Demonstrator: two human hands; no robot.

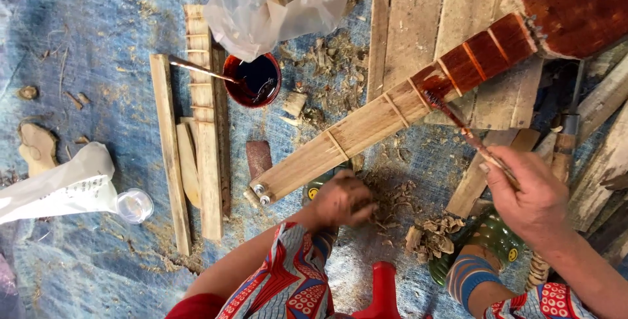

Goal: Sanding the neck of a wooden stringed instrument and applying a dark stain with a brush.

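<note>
right hand (526, 194) grips brush (468, 132) on instrument neck (366, 129); left hand (341, 200) closed under neck. red bowl (252, 81) holds dark stain, second brush (203, 70) resting in it.

Instrument neck laid diagonal across the mat, hands at near edge.

Neck (386, 119) runs from near-centre up to the body (575, 5) at top right, lying over a plank panel (445, 37). Right hand (530, 198) near right, brush (468, 136) in it, tip on the neck's mid part. Left hand (340, 198) just under the neck's low end, w/ shavings (399, 201) to its right. Bowl (254, 80) left of neck, 2nd brush (203, 70) resting in it; plastic bag (275, 1) behind bowl. Wood strips (193, 142) left of bowl. Clear cup (134, 204) & wrapped bundle (59, 188) far left.
</note>
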